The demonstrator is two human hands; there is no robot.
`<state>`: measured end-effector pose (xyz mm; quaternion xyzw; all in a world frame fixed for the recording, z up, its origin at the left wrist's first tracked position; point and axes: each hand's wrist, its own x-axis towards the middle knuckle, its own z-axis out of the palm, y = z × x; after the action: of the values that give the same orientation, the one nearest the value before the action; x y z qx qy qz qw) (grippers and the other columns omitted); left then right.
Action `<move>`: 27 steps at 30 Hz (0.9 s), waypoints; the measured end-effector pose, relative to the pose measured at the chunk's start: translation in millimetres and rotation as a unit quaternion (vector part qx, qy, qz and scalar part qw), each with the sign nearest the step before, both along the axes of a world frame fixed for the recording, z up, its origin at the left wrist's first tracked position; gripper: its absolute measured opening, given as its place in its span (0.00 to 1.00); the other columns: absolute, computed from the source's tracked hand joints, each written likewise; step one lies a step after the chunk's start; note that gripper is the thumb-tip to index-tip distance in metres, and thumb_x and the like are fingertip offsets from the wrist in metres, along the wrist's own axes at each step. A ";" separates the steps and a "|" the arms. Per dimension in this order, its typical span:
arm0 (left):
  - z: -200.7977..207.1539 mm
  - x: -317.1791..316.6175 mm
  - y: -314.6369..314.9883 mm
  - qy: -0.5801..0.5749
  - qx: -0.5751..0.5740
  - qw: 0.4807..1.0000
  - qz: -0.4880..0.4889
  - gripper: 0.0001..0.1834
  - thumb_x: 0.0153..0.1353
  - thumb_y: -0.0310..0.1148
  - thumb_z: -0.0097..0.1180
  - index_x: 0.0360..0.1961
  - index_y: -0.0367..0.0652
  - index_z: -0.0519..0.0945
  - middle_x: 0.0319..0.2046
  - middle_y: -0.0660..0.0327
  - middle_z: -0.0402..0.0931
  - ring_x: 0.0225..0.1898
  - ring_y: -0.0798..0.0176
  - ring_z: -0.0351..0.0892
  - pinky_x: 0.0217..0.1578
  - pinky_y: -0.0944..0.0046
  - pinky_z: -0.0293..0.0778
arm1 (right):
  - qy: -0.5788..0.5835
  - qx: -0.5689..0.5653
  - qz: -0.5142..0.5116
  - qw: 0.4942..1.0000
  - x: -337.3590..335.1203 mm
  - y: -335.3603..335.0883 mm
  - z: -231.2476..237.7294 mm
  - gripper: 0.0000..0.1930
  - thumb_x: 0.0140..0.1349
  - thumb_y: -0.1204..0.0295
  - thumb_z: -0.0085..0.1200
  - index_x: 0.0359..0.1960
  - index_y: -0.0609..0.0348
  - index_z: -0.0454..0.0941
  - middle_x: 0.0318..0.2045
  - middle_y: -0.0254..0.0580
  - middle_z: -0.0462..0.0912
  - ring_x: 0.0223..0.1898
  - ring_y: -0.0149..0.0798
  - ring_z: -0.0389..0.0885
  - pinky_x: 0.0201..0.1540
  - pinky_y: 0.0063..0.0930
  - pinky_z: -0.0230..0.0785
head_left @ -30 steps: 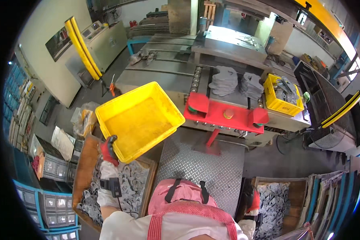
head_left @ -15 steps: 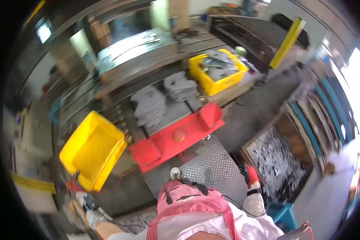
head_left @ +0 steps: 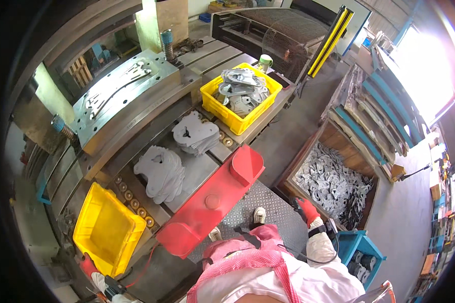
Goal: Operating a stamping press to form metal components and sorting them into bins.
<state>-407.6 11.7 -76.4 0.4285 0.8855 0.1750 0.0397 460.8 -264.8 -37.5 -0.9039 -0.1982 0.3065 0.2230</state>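
At the press bench, left hand [head_left: 87,264] gripping empty yellow crate [head_left: 107,230], right hand [head_left: 305,208] free.

My left hand [head_left: 88,265] sits at the near corner of the empty yellow bin [head_left: 108,230], whose open interior offers free room. Between bin and me, the red guard [head_left: 212,199] blocks a straight reach to the worktop [head_left: 197,171]. Two stacks of grey plates [head_left: 159,171] crowd it. My right hand [head_left: 306,209] hangs over the wooden crate [head_left: 338,156] rim, with scrap filling the crate.
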 end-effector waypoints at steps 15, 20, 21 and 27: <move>92.5 723.2 44.4 -0.342 0.041 0.851 -0.396 0.35 0.49 0.32 0.59 0.59 0.44 0.60 0.57 0.51 0.61 0.58 0.54 0.61 0.57 0.61 0.56 | -0.073 0.238 0.236 0.939 326.2 270.0 49.2 0.27 0.60 0.55 0.42 0.57 0.59 0.60 0.56 0.48 0.65 0.58 0.43 0.62 0.57 0.28 0.54; 15.3 852.3 142.5 -0.530 -0.035 0.790 -0.306 0.25 0.56 0.42 0.52 0.53 0.41 0.68 0.47 0.49 0.69 0.38 0.57 0.71 0.40 0.63 0.67 | -0.021 0.263 0.305 0.915 397.8 383.2 24.5 0.34 0.57 0.47 0.42 0.59 0.58 0.57 0.58 0.50 0.62 0.59 0.45 0.60 0.58 0.29 0.52; 16.5 880.4 160.0 -0.645 -0.006 0.739 -0.194 0.23 0.57 0.44 0.50 0.49 0.39 0.71 0.43 0.51 0.72 0.34 0.58 0.71 0.37 0.63 0.67 | 0.020 0.223 0.250 0.942 409.2 406.0 12.5 0.36 0.56 0.44 0.41 0.60 0.58 0.56 0.58 0.50 0.61 0.59 0.46 0.59 0.59 0.29 0.52; -25.0 872.0 204.4 -0.719 -0.041 0.675 -0.160 0.12 0.55 0.38 0.52 0.33 0.39 0.76 0.29 0.62 0.75 0.31 0.66 0.74 0.33 0.64 0.70 | 0.046 0.152 0.324 0.933 406.7 502.2 -32.0 0.39 0.55 0.43 0.39 0.59 0.62 0.56 0.56 0.55 0.63 0.58 0.49 0.61 0.58 0.33 0.53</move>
<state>464.4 216.1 -101.4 0.3036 0.5077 0.3834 0.7093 867.5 237.4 -69.5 -0.7312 -0.5137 0.3693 0.2552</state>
